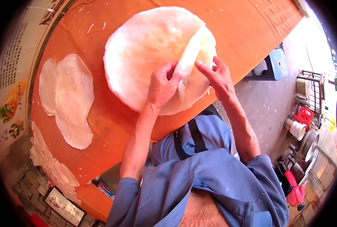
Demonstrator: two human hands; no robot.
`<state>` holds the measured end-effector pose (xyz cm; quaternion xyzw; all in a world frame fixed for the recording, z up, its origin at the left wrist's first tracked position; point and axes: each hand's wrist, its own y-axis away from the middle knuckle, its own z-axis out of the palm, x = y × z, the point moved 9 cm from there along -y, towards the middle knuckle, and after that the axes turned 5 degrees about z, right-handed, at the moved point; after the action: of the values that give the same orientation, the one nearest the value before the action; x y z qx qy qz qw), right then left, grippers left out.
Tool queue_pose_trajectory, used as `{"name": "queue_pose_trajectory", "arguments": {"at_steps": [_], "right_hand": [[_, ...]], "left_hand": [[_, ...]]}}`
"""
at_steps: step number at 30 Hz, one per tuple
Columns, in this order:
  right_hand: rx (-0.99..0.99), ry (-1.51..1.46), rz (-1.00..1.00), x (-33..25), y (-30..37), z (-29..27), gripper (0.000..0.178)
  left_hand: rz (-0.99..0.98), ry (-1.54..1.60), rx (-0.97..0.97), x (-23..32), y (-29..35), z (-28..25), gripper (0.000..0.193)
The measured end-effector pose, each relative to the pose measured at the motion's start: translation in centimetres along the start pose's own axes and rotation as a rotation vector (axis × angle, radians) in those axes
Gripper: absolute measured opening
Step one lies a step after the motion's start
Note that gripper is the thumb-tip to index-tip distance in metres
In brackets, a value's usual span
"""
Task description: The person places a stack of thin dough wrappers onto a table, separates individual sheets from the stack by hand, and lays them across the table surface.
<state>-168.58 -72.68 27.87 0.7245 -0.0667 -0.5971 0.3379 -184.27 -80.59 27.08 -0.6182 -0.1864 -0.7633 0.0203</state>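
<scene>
A large stack of round, thin, pale dough sheets [145,49] lies on the orange-covered table in front of me. At its right side, the top sheet is lifted into a narrow folded strip [190,51]. My left hand [164,84] pinches the near end of this strip between thumb and fingers. Just to the right, my right hand [218,77] rests over the stack's right edge. Its thumb points toward the fold and stands apart from the curled fingers, with nothing visible gripped between them.
Loose dough sheets [73,100] overlap on the table's left side. More crumpled sheets [53,166] hang along its left edge. On the floor to the right are a blue-grey box [276,64], a red stool [303,115] and a white bucket [297,129]. A printed poster [11,87] covers the left wall.
</scene>
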Motion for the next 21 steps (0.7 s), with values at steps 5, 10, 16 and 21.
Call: {"name": "queue_pose_trajectory", "arguments": {"at_steps": [5, 10, 16, 21], "right_hand": [[-0.063, -0.109, -0.097, 1.9, -0.7, -0.5, 0.045], [-0.043, -0.016, -0.074, 2.2, -0.4, -0.7, 0.044], [-0.064, -0.045, -0.077, 1.5, -0.2, -0.1, 0.045], [-0.024, 0.123, -0.08, 1.3, 0.3, -0.7, 0.045]], "left_hand": [[0.183, -0.201, 0.152, 6.2, -0.4, -4.4, 0.03], [0.554, -0.207, 0.248, 20.9, -1.9, -16.1, 0.032], [0.694, -0.534, 0.818, 36.4, 7.2, -38.3, 0.041], [0.307, -0.713, 1.054, 25.7, 9.4, -44.4, 0.029]]}}
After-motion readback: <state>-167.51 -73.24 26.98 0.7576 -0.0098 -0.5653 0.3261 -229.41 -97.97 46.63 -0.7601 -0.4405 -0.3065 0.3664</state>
